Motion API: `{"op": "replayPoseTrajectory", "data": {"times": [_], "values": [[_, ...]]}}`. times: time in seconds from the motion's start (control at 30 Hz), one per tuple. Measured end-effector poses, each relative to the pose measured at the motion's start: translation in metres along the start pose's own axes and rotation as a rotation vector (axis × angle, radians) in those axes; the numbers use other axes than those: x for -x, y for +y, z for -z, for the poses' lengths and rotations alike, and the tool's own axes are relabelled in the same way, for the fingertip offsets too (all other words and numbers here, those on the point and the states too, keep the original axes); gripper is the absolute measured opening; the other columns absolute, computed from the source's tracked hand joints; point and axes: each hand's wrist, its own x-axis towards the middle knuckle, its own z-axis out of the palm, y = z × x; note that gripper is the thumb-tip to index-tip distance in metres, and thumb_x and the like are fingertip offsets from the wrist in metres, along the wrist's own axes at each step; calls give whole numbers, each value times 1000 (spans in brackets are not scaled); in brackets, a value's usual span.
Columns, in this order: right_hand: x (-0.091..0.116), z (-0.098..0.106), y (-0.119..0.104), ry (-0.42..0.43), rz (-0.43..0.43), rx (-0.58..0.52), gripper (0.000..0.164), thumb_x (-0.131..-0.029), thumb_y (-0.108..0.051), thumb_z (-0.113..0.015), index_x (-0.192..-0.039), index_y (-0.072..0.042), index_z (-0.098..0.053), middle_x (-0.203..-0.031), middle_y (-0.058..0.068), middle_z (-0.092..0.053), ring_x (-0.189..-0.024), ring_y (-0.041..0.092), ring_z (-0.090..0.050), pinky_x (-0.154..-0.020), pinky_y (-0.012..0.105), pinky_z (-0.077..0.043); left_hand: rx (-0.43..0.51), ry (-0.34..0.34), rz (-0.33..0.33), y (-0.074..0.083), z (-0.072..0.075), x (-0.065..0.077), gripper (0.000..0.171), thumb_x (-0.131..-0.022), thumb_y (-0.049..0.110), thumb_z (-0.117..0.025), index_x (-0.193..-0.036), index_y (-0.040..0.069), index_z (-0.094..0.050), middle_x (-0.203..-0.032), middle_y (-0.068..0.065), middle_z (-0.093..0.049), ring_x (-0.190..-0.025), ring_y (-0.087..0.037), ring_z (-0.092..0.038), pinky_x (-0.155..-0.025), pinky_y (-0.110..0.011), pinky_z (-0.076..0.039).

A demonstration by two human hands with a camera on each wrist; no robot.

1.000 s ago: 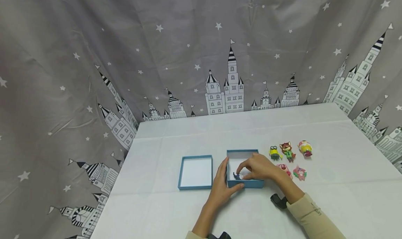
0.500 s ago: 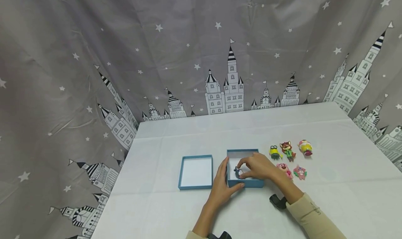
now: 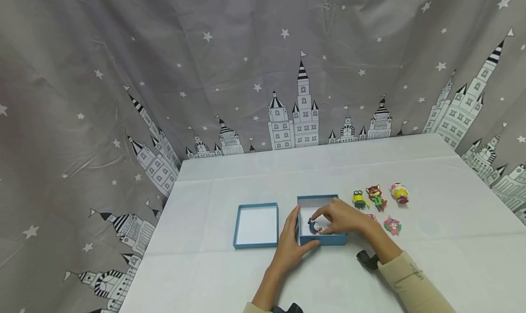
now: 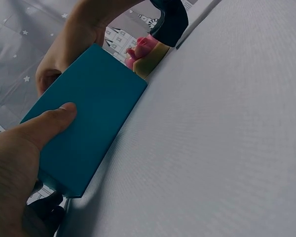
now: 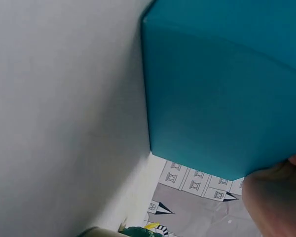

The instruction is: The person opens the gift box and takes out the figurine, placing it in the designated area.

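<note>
A blue open-topped box (image 3: 322,241) with a pale inside sits on the white table. My left hand (image 3: 289,249) grips its near left corner, fingers along the left wall and thumb on the front wall; the left wrist view shows that thumb (image 4: 56,123) flat against the blue side. Inside the box, my right hand (image 3: 342,214) pinches a small dark blue and white figurine (image 3: 315,227) close over the bottom, between thumb and curled index finger. In the right wrist view the box wall (image 5: 212,98) hides the figurine and most of that hand.
Left of the box lies its matching lid (image 3: 256,246), inside up. To the right are a yellow minion figurine (image 3: 359,198), a fox figurine (image 3: 376,197), a yellow-and-pink figurine (image 3: 399,193) and a pink star-shaped one (image 3: 392,225). My right forearm mostly covers a pink figurine (image 3: 371,216).
The figurine has turned in my right hand's fingers and moved slightly right inside the box. My right forearm has shifted a little, covering more of the pink figurine. The left hand keeps its grip.
</note>
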Motion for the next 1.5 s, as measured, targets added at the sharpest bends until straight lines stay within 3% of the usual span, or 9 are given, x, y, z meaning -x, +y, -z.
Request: {"op": "replayPoseTrajectory", "data": {"times": [0.27, 0.83, 1.07, 1.5], "values": [[1, 2, -2, 2, 18, 64, 38, -65, -28, -82, -101, -19, -71, -49, -17, -37, -49, 1, -27, -59, 23, -28, 7, 3, 5, 2, 1, -1, 98, -74, 43, -75, -148, 20, -17, -150, -4, -24, -135, -25, -26, -106, -44, -29], [0, -2, -4, 42, 8, 96, 38, -65, -34, -82, -98, -18, -72, -49, -17, -36, -48, 2, -27, -51, 20, -28, 12, 0, 5, 3, 1, 0, 97, -74, 44, -74, -148, 18, -17, -150, -5, -24, -134, -26, -26, -105, -45, -30], [0, -5, -3, 48, 15, 158, 39, -63, -37, -82, -97, -20, -72, -48, -16, -33, -50, 4, -25, -58, 23, -26, 16, -5, 11, 2, 1, 0, 98, -74, 44, -74, -148, 19, -16, -150, -4, -23, -135, -25, -25, -106, -45, -29], [1, -5, -7, 49, -20, 161, 37, -65, -37, -81, -97, -23, -72, -50, -17, -36, -54, 6, -28, -60, 25, -25, 11, -2, 12, 1, 1, 1, 97, -74, 43, -74, -148, 23, -15, -150, -3, -23, -134, -25, -26, -105, -46, -30]]}}
